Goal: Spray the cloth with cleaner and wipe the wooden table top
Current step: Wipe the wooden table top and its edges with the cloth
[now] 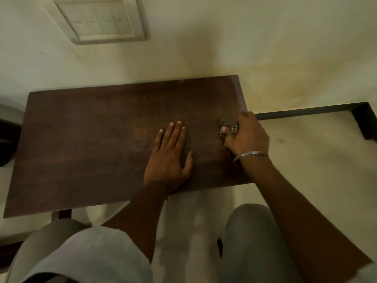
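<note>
A dark brown wooden table top (pixel 91 139) fills the middle of the view, set against a pale wall. My left hand (pixel 170 154) lies flat on it near the front edge, fingers straight and pointing away from me. My right hand (pixel 246 135), with a metal bangle on the wrist, grips a small checked cloth (pixel 229 126) and holds it down on the table near the right edge. Most of the cloth is hidden under the hand. No spray bottle is in view.
A white switch plate (pixel 100 19) is on the wall above the table. A dark skirting line (pixel 310 111) runs along the floor to the right. Dark furniture (pixel 8 139) stands at the left edge. My knees (pixel 248 231) are below the table's front.
</note>
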